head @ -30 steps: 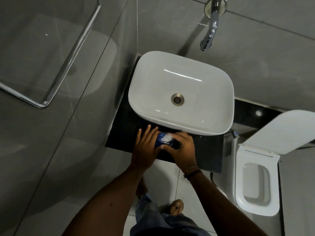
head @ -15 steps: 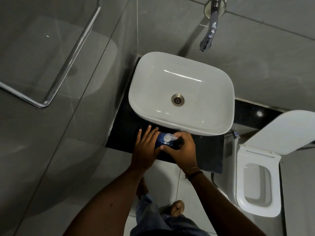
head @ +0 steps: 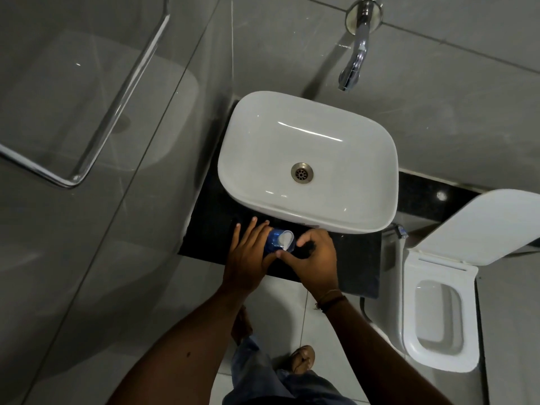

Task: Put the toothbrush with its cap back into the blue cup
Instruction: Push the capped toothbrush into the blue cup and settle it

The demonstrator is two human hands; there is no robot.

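Observation:
The blue cup (head: 272, 244) stands on the black counter (head: 210, 229) just in front of the basin. The white toothbrush cap (head: 285, 239) sticks up out of its mouth; the brush handle is hidden inside. My left hand (head: 248, 255) wraps the cup's left side, fingers spread towards the basin. My right hand (head: 317, 258) is on the cup's right side, thumb and forefinger closed against the cap's lower right edge. Something dark sits in the curl of that hand; I cannot tell what it is.
A white basin (head: 377, 171) sits on the counter behind the cup, with a chrome wall tap (head: 355, 62) above it. An open toilet (head: 438, 311) stands to the right. A glass panel with a metal bar (head: 96, 121) fills the left.
The white cap has gone from pointing sideways at my right hand to sitting upright and deeper in the cup. My right hand has moved slightly right; the left hand stays on the cup.

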